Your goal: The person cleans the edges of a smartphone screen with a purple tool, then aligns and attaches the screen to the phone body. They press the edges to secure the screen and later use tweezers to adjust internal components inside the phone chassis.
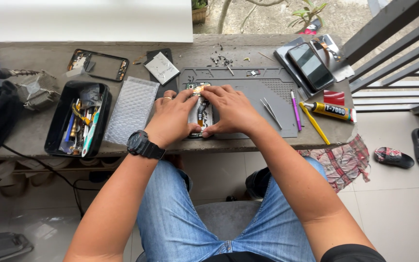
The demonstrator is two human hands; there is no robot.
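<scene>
Grey mat (267, 104) lies on the concrete bench (35, 128), and on its left part rests an opened phone (201, 112) with its insides showing. From the head view, the left hand (171, 118) and the right hand (232, 110) both press down on the phone, fingers flat along its sides, pinching nothing. It looks like a part is being pushed into place. Next would likely need a fine tool: tweezers (271, 111) lie just right, a black tool tray (76, 119) sits left.
</scene>
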